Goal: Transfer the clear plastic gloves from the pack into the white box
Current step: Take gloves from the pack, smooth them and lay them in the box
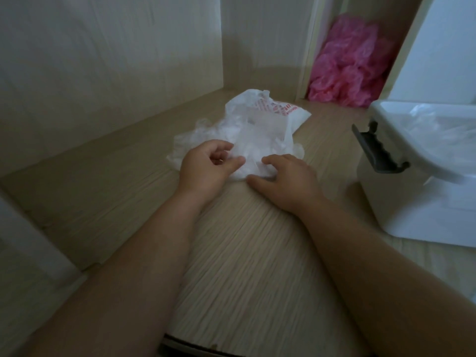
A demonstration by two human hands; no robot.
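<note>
1. Head view: the clear plastic gloves point(257, 143) lie in a crumpled heap on the wooden bench point(244, 253), spilling from the pack point(278, 112) with red print just behind them.
2. The left hand point(203, 166) curls at the heap's near left edge, thumb touching plastic; I cannot tell whether it pinches any.
3. The right hand point(288, 179) rests bent fingertips on the heap, thumb flat on the bench, gripping nothing.
4. The white box point(412, 202) stands to the right, clear plastic showing in its open top.
5. Pink plastic point(353, 65) is bunched behind.
</note>
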